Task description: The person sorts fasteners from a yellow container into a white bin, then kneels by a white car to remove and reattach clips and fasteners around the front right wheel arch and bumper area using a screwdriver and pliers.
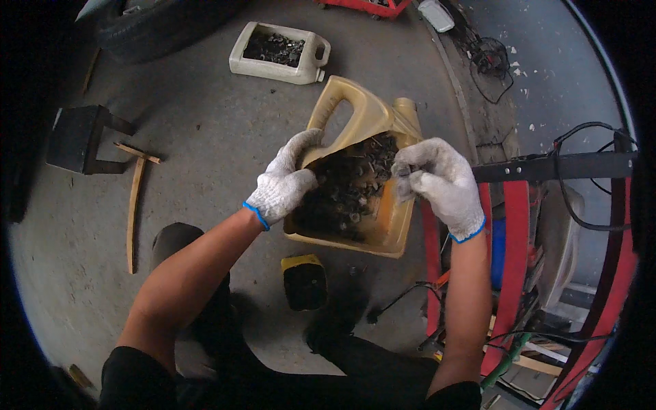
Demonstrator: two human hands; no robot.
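My left hand (283, 178), in a white knit glove with a blue cuff, grips the left edge of a cut-open tan plastic jug (385, 242). The jug holds a dark jumble of small metal hardware (348, 184), and its handle and spout point upward in the view. My right hand (441, 184), gloved the same way with soiled fingertips, is curled closed at the jug's right side, beside the hardware. What is between those fingertips, if anything, I cannot make out.
A white cut-open jug (304, 68) of hardware lies beyond, near a tire (164, 31). A black stool (75, 140) and wooden sticks (137, 212) are left. A small yellow container (297, 261) sits below. A red-and-black rack (512, 273) with cables (567, 219) stands right.
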